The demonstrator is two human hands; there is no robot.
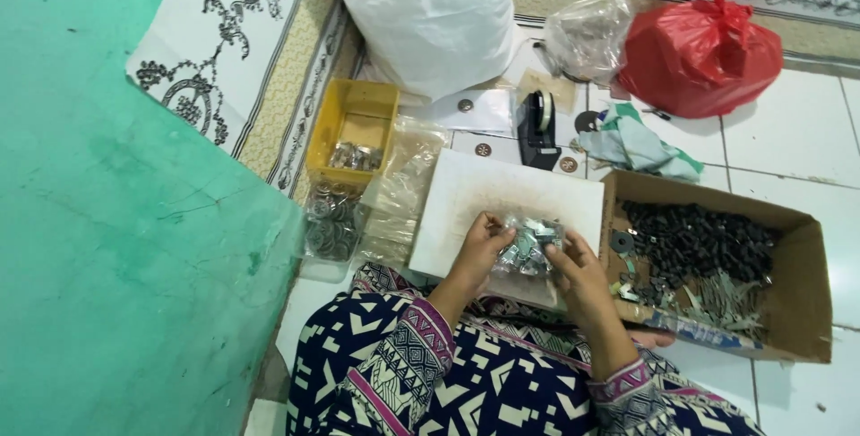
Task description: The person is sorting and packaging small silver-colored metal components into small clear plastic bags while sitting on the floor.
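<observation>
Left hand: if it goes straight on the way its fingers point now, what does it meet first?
The left hand points up-right, already touching the small clear bag of metal parts. Past that, probably the white board, though depth is unclear.

Board [466, 194] between tub [354, 118] at left and box [797, 257] at right; tape dispenser [536, 131] behind board.

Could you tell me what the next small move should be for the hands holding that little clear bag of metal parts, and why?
Probably pinch the mouth of the small clear bag of metal parts closed. Both the left hand and the right hand grip it over the white board, and it already looks full. A black tape dispenser stands just behind, handy for sealing.
</observation>
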